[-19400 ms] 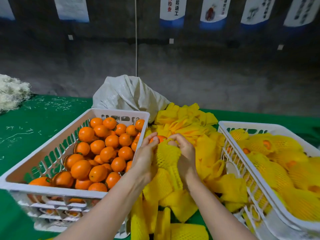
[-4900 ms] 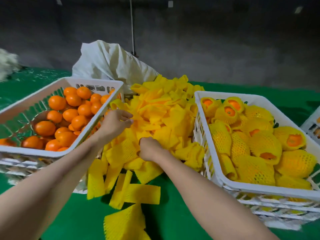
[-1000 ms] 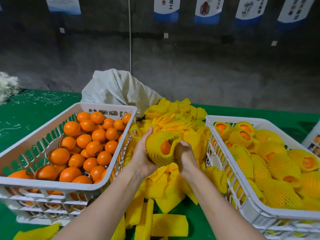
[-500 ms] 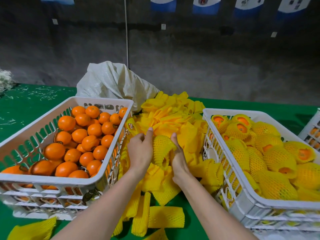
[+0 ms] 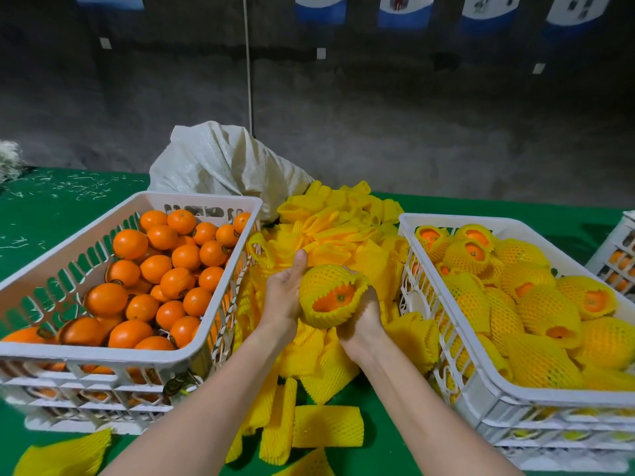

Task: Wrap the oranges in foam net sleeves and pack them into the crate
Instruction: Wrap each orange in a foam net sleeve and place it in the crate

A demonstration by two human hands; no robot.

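Spread over the whole bench: green cloth point(image 5: 51, 214), flecked with pale shreds towards the far left.
On the left: white slatted crate point(image 5: 103, 355), heaped with bare oranges point(image 5: 178, 280).
On the right: packing crate point(image 5: 556, 398) of the same kind, piled with netted oranges point(image 5: 536, 304), peel showing at several sleeve mouths.
Behind the left crate: slumped white woven sack point(image 5: 223, 166).
Between the two crates, blocking the gap: loose heap of yellow foam net sleeves point(image 5: 336, 228), spilling towards the near edge, a few lying flat and apart.
At the right edge: part of a third crate point(image 5: 618, 255), contents unclear.

Above the heap, between the crates and clear of both: sleeved orange point(image 5: 323, 280), held up in both hands. Yellow net stretched round over the top and sides, ragged mouth turned towards the camera, glossy orange peel with a small dark stem scar visible inside.

Left hand point(image 5: 285, 290): palm pressed to the sleeve's left side, thumb pointing up, fingers hidden behind it, grasping.
Right hand point(image 5: 364, 314): cupped beneath and to the right, wrapped round the sleeve.
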